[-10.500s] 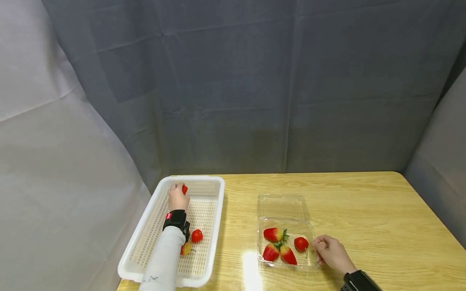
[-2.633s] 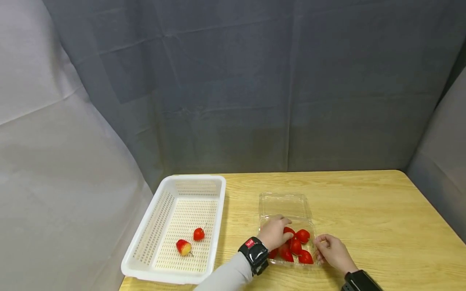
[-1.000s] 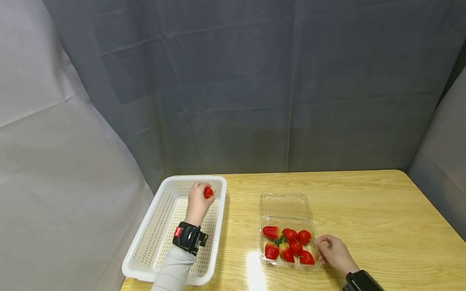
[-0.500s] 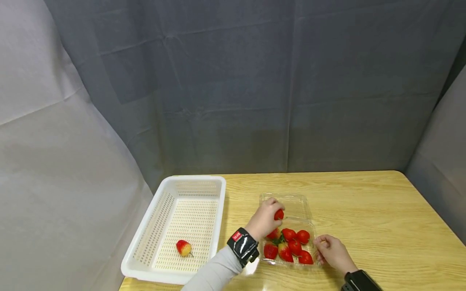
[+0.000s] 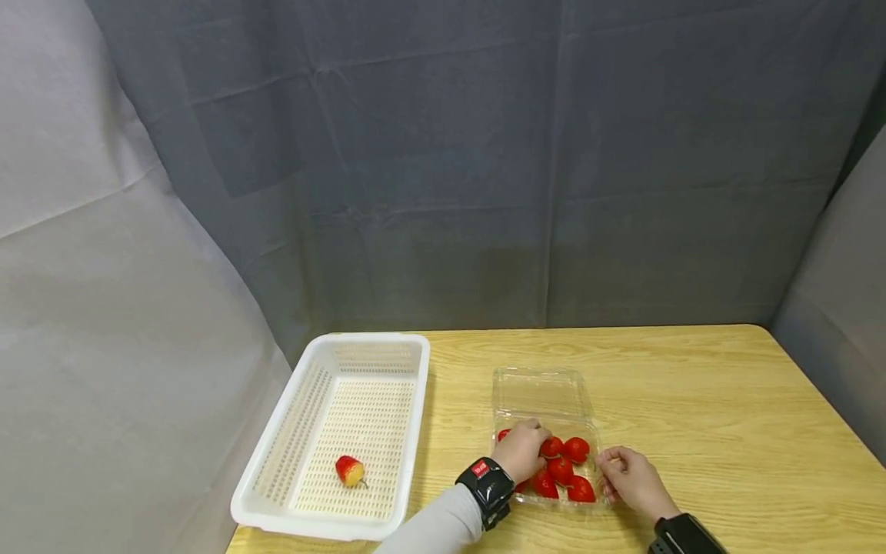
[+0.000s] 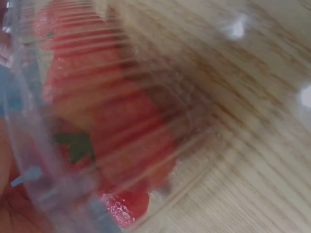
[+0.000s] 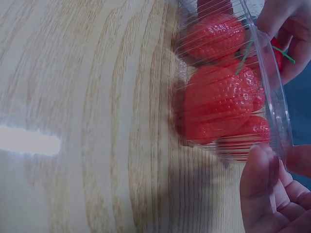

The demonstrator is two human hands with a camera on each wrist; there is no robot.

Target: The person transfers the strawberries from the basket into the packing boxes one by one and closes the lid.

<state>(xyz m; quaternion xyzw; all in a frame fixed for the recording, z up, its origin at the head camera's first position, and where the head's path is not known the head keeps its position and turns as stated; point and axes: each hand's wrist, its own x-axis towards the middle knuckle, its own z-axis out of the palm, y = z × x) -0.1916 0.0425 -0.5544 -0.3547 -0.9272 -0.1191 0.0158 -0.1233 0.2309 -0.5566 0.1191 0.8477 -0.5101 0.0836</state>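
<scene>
My left hand [image 5: 519,454] is over the left part of a clear plastic clamshell box [image 5: 538,391], whose lid lies folded back behind it. In the right wrist view that hand pinches a small red strawberry [image 7: 278,54] with a thin green stem, just above the rim. Several red strawberries [image 5: 559,471] fill the box's front tray; my left hand covers some of them. At the tray's right side my right hand [image 5: 635,481] pinches the plastic rim between thumb and fingers. Through the tray wall, the left wrist view shows blurred strawberries [image 6: 131,131] and a green leaf.
A white perforated basket [image 5: 242,492] stands to the left, with one red-and-yellow fruit [image 5: 349,471] on its floor. The wooden table [image 5: 706,400] ends at grey cloth [image 5: 443,192] behind, and pale cloth [image 5: 138,346] hangs at the left.
Over the last seconds my left hand takes strawberries from basket to box, emptying the basket to one fruit. Since half a second ago it has lowered into the tray. My right hand stays put.
</scene>
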